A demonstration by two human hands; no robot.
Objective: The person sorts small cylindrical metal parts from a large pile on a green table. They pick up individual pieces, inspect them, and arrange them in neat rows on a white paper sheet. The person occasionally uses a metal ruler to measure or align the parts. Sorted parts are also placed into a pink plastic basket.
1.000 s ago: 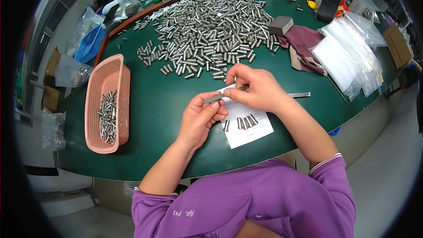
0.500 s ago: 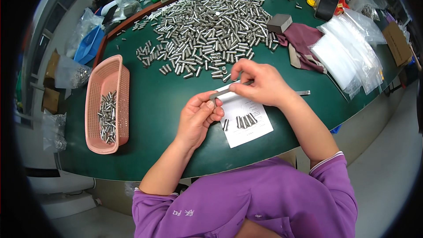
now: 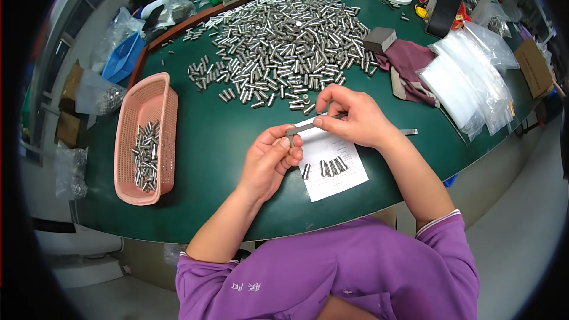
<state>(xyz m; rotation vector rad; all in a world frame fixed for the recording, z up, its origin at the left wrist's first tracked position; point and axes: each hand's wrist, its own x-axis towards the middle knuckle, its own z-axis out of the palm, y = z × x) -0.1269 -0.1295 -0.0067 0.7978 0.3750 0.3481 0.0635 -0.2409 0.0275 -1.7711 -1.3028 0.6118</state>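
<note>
My right hand [image 3: 357,115] pinches a narrow, flat grey bar [image 3: 304,127], which looks like a file or a sharpening stone. Its far end lies against a small metal pin [image 3: 291,140] held between the thumb and fingers of my left hand [image 3: 269,157]; much of the pin is hidden by those fingers. Below both hands a printed white sheet [image 3: 335,188] lies on the table, carrying a short row of steel pins [image 3: 333,167] and one single pin [image 3: 306,171] apart from them.
Beyond my hands spreads a big heap of steel pins [image 3: 284,41] on the green table [image 3: 201,160]. At left stands a pink basket [image 3: 168,142] partly filled with pins. A grey block [image 3: 379,40], maroon cloth [image 3: 409,59], clear plastic bags [image 3: 459,80] and phone [image 3: 444,13] lie at right.
The whole view has shifted slightly. Both hands keep the same grips, with the bar still against the pin; any stroke of the bar is too small to tell.
</note>
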